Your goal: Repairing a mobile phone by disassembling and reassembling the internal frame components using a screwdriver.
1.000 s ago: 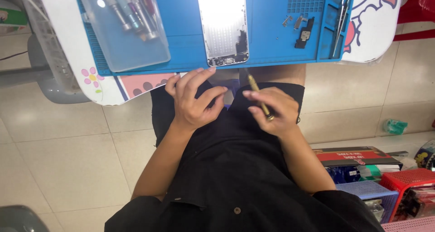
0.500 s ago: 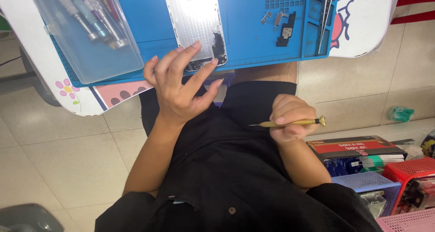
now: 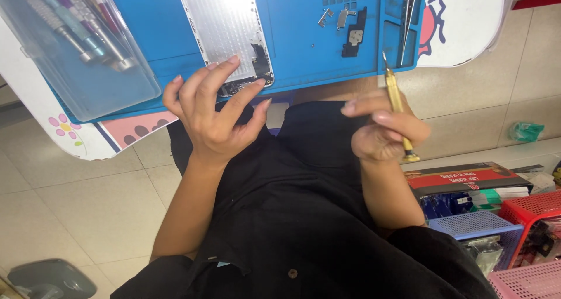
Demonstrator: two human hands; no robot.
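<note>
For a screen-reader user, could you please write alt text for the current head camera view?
A person's left hand reaches for an opened silver phone shell on a blue work mat, while the right hand holds a brass-coloured screwdriver. A clear tool box sits beside the phone.

Slim brass-coloured metal screwdriver (image 3: 395, 103): smooth, lightly glossy shaft. Silver metal phone housing (image 3: 227, 30): matt, finely grained finish. Blue rubbery work mat (image 3: 304, 36): matt, moulded compartments. Clear plastic tool box (image 3: 70, 48): glossy, translucent. Floor tiles (image 3: 76, 200): beige, smooth, slight sheen.
</note>
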